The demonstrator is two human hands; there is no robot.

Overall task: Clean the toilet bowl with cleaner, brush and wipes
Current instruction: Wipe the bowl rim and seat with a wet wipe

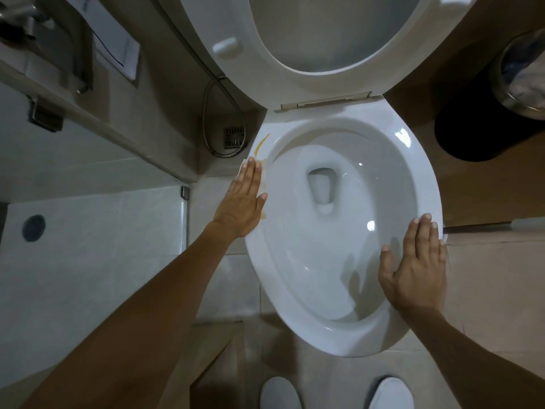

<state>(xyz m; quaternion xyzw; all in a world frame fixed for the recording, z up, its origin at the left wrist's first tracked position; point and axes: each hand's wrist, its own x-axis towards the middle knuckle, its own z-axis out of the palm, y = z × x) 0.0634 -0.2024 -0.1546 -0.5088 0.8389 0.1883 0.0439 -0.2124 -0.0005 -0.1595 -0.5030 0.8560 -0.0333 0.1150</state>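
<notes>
We see the toilet bowl (348, 346) from above, with its seat (265, 60) lifted up behind it. The left hand (241, 199) lies flat on the left edge of the bowl rim, fingers straight and pressed together, and it presses a white wipe (244, 166) against the rim; only a small part of the wipe shows past the fingertips. Just beyond the fingertips, on the far left part of the rim, there is a yellow streak (262, 142), and a yellowish smear also shows beside the thumb.

The right hand (418, 267) rests flat on the right edge of the rim, fingers straight and together, the thumb spread out toward the inside of the bowl. We cannot tell if anything is under this hand. Water stands at the bottom of the bowl.

On the floor left of the bowl we see a metal hose (215, 125) and a floor drain (235, 137). Right of the bowl stands a bin (519, 75). Two white shoes (280, 394) are at the near edge of the floor.
</notes>
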